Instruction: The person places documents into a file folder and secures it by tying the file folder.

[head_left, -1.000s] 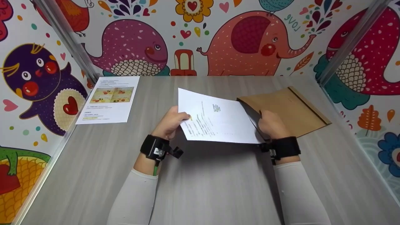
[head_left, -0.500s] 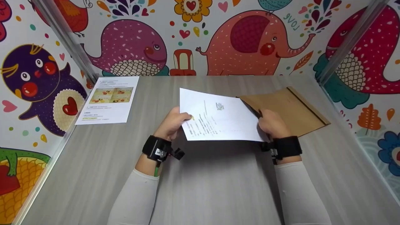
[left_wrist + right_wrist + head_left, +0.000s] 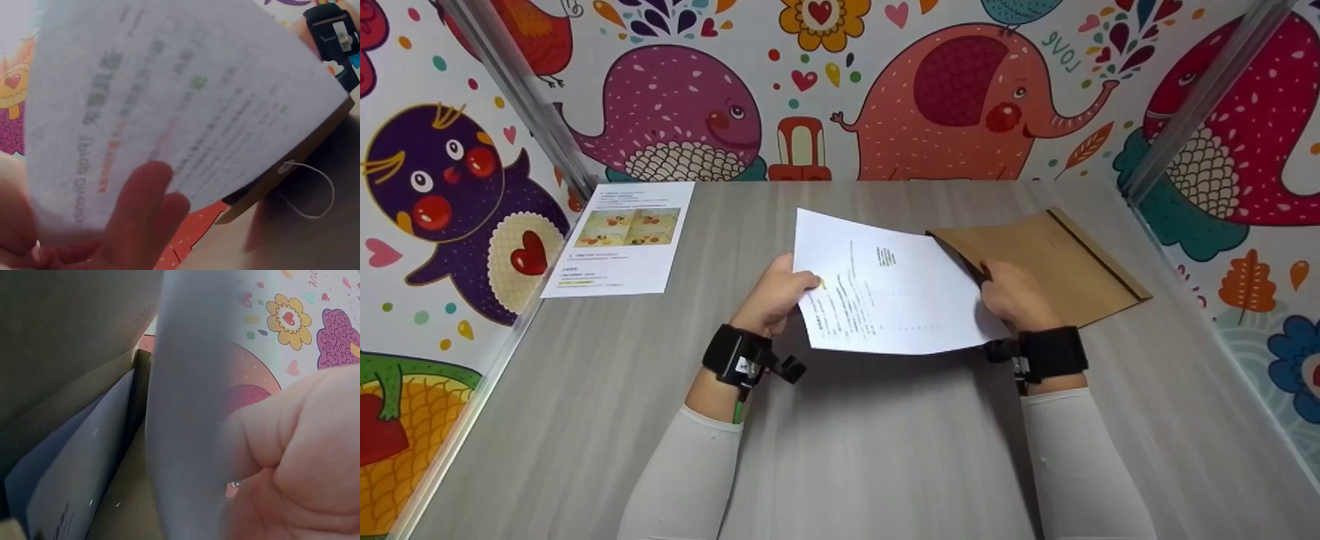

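My left hand [image 3: 772,296] pinches the left edge of a printed white sheet [image 3: 900,285], thumb on top and fingers beneath. The sheet is raised above the table, its right end at the mouth of a brown kraft document envelope [image 3: 1057,262]. My right hand [image 3: 1014,295] grips the envelope at its mouth, and the sheet's end overlaps it there. In the right wrist view the envelope [image 3: 73,332] gapes, with other papers [image 3: 84,461] inside; a blurred sheet [image 3: 191,405] stands before the thumb. A string and button [image 3: 287,166] show on the envelope in the left wrist view.
Another printed page [image 3: 619,240] with a colour picture lies at the back left of the grey wood-look table [image 3: 840,457]. Walls [image 3: 810,97] with cartoon animals enclose the back and sides, with metal posts [image 3: 517,90] at the corners.
The sheet and my left hand have shifted slightly right, toward the envelope. The sheet's near edge now sags lower in a curve. My right hand keeps its hold on the envelope.
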Demonstrator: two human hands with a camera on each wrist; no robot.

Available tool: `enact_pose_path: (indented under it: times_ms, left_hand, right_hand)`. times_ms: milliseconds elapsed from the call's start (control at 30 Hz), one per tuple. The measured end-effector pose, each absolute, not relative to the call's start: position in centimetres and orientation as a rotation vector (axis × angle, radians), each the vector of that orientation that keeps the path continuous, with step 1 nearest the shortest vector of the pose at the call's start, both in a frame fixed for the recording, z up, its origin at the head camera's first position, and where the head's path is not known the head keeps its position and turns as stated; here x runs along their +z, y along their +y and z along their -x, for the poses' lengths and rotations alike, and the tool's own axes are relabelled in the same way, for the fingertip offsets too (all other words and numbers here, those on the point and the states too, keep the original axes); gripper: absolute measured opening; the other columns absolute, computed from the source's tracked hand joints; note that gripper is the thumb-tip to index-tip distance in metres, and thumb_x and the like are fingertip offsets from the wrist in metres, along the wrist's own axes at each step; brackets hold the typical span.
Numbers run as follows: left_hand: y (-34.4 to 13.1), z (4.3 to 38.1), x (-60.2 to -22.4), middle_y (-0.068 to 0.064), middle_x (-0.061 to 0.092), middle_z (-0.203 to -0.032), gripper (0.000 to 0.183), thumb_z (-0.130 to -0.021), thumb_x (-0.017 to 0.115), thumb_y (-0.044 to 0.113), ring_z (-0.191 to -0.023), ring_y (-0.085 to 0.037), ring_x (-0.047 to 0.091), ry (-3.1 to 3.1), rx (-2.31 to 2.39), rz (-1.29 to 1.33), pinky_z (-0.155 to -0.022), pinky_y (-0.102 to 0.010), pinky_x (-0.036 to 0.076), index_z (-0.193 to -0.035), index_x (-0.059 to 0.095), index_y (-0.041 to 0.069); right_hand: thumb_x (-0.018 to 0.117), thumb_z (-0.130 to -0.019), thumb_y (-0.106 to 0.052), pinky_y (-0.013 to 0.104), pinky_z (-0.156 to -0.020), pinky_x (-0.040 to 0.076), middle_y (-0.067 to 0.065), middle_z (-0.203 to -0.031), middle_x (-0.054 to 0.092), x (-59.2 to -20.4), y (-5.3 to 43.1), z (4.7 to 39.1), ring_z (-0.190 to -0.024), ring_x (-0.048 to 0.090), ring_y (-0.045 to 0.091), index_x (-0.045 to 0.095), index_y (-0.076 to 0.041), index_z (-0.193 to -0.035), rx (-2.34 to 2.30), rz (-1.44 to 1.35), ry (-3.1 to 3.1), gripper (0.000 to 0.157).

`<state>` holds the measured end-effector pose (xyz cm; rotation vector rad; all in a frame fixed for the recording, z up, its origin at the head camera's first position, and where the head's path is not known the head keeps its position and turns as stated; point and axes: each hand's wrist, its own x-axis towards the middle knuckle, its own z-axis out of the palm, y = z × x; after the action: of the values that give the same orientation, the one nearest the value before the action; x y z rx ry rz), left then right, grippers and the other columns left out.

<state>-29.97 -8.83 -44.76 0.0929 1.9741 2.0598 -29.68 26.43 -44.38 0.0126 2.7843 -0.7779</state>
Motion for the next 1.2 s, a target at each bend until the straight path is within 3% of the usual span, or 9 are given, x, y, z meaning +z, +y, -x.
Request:
enact_pose_path:
  times_ms: [167,300,400,667,1000,1200]
  left_hand:
    - [-8.9,29.8,-44.4,-0.026,0.071,-0.127,0.041,-0.102,0.043,-0.003,-0.1,-0.027,0.079,1.943,2.061,-0.097,-0.082,-0.032,0.066,-0.141,0.052,-0.007]
    - [-9.2,29.6,-44.0,-0.026,0.07,-0.127,0.041,-0.102,0.042,-0.003,-0.099,-0.026,0.078,1.969,2.073,-0.082,-0.08,-0.031,0.066,-0.142,0.05,-0.007]
    - [-9.2,29.5,-43.7,-0.027,0.068,-0.129,0.042,-0.102,0.042,-0.004,-0.101,-0.027,0.078,1.972,2.086,-0.092,-0.081,-0.031,0.066,-0.143,0.048,-0.007]
    - [-8.5,29.2,-43.8,-0.025,0.07,-0.128,0.041,-0.103,0.042,-0.003,-0.105,-0.031,0.078,1.908,2.12,-0.105,-0.085,-0.038,0.066,-0.143,0.051,-0.005]
    - [-6.7,28.9,-44.8,-0.024,0.073,-0.123,0.042,-0.099,0.045,-0.005,-0.098,-0.026,0.078,1.956,2.159,-0.078,-0.077,-0.03,0.066,-0.139,0.056,-0.007]
    - [-5.9,28.7,-45.1,-0.023,0.072,-0.121,0.043,-0.098,0.046,-0.007,-0.097,-0.025,0.077,1.971,2.149,-0.087,-0.08,-0.031,0.066,-0.139,0.055,-0.007]
  right_hand:
    - [0.032,-0.103,-0.009,0.065,-0.124,0.034,0.034,-0.164,0.036,-44.4,26.4,29.6,-0.15,0.038,0.05,0.031,0.008,-0.162,-0.76,0.021,2.797,0.061]
    - [0.031,-0.103,-0.009,0.061,-0.112,0.045,0.033,-0.163,0.039,-44.2,26.5,29.6,-0.138,0.045,0.049,0.029,0.007,-0.163,-0.772,0.011,2.773,0.062]
    - [0.03,-0.104,-0.01,0.06,-0.108,0.046,0.033,-0.164,0.036,-44.2,26.5,29.5,-0.131,0.045,0.047,0.026,0.006,-0.164,-0.797,-0.011,2.744,0.063]
    - [0.031,-0.106,-0.011,0.064,-0.118,0.039,0.034,-0.166,0.034,-44.3,26.4,29.5,-0.136,0.044,0.047,0.027,0.007,-0.164,-0.807,-0.014,2.753,0.061]
    - [0.031,-0.105,-0.01,0.068,-0.125,0.029,0.035,-0.166,0.032,-44.1,26.2,29.6,-0.153,0.033,0.053,0.029,0.009,-0.163,-0.786,0.02,2.761,0.06]
    - [0.032,-0.105,-0.01,0.067,-0.125,0.03,0.036,-0.164,0.035,-44.1,25.7,29.8,-0.153,0.033,0.053,0.03,0.009,-0.162,-0.783,0.029,2.77,0.06]
